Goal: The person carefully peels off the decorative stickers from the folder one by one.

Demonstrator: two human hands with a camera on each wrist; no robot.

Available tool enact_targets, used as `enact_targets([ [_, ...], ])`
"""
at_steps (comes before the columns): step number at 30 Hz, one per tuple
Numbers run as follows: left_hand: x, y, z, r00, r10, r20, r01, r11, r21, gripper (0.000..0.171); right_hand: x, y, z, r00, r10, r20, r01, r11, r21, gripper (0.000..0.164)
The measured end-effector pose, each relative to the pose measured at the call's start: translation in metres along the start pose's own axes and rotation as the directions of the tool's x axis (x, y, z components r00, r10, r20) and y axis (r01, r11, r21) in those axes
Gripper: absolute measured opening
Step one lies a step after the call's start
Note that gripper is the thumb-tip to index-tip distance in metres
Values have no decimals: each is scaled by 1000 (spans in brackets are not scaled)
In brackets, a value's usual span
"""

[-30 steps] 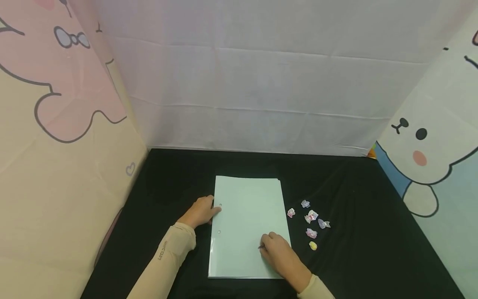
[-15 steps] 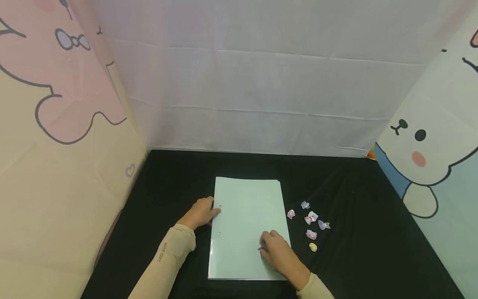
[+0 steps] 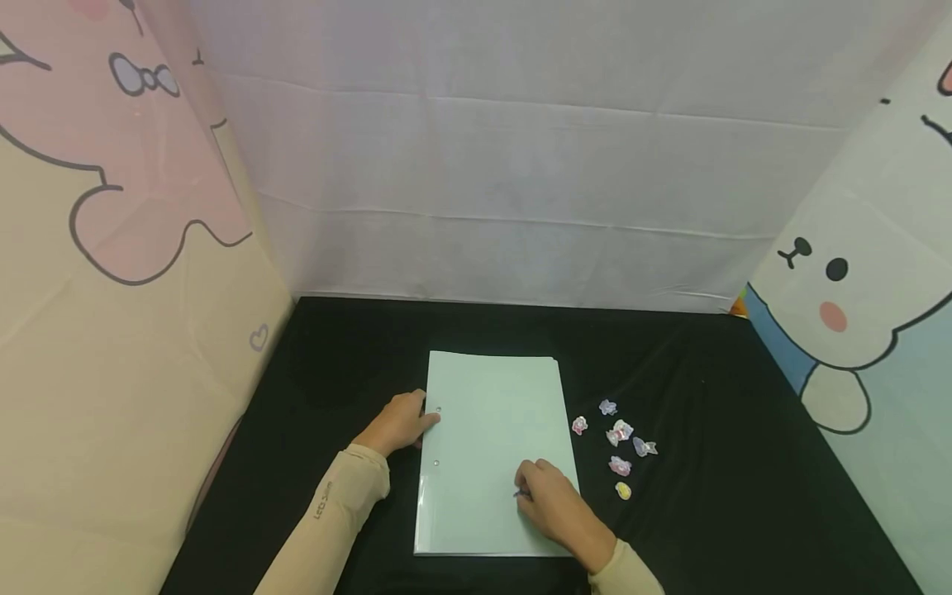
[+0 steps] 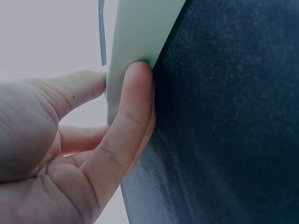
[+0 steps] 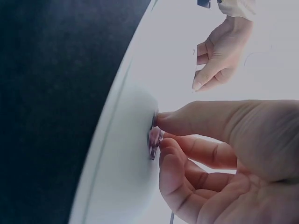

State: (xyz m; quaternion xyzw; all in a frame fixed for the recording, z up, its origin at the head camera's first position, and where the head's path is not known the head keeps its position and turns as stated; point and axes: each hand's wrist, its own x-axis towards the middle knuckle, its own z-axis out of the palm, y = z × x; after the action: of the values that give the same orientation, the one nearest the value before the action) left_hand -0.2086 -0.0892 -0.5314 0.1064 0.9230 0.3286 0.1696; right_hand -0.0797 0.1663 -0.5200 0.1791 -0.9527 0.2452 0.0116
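Note:
A pale mint folder (image 3: 494,413) with two small rivets near its left side lies flat on the black cloth. My left hand (image 3: 400,423) holds its left edge, thumb on the cover and fingers against the pale green spine (image 4: 135,32). Over the lower right of the cover is my right hand (image 3: 552,502). Between thumb and fingertips it pinches a small, shiny pinkish-purple charm (image 5: 154,137), right at the cover surface. The fingers hide much of the charm, so I cannot tell its shape.
Right of the folder lie several small shiny charms: a bluish one (image 3: 608,407), a pink one (image 3: 579,425), a bow-like one (image 3: 645,447) and a yellow one (image 3: 623,491) among them. Black cloth (image 3: 714,463) covers the table. A white curtain (image 3: 521,165) stands behind, with cartoon-printed drapes at both sides.
My right hand shifts very slightly left over the cover, still pinching the charm. The left hand, the folder and the loose charms stay in place.

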Motion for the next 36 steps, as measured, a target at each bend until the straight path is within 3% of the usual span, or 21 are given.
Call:
enact_targets([
  [11,0,1,0,1000,-1,-2,1,1000,12,35,3,3,-3,999,-28,44,28,1000,-8,21],
  [20,1,0,1,1000,1,0,-1,1000,8,33,1,13,-4,999,-9,34,10,1000,-8,23],
  [26,0,1,0,1000,4,-2,-4,1000,-1,31,0,26,-15,993,115,26,-115,993,-6,21],
  [36,0,-1,0,1000,9,0,-9,1000,-3,30,-14,74,-43,951,309,-15,-309,946,-103,15],
])
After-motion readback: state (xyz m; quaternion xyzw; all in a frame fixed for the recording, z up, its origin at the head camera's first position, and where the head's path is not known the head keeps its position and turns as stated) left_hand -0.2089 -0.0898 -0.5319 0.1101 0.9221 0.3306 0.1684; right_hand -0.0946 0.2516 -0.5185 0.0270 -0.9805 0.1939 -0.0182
